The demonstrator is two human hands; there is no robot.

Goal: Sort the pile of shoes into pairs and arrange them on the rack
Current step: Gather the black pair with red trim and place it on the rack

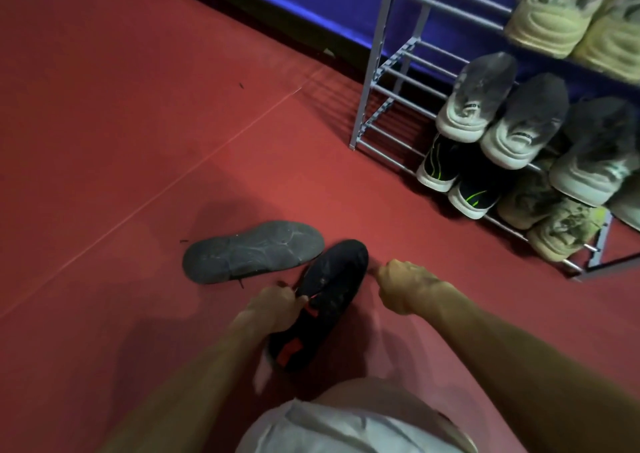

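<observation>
The last pair was in hand: the left hand (273, 308) pinched the black red-trimmed sneaker (323, 305) on the red floor (138, 106), its grip curled round the lace area. The right hand (405, 284) was fisted, holding nothing visible. Its overturned grey-soled mate (252, 251) lay just beside; next, I judge, righting it and carrying both to the grey metal rack (391, 71).

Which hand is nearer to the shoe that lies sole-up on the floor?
The left hand. It is just below the sole-up shoe and holds the upright black shoe. The right hand is further away, on the far side of that black shoe.
</observation>
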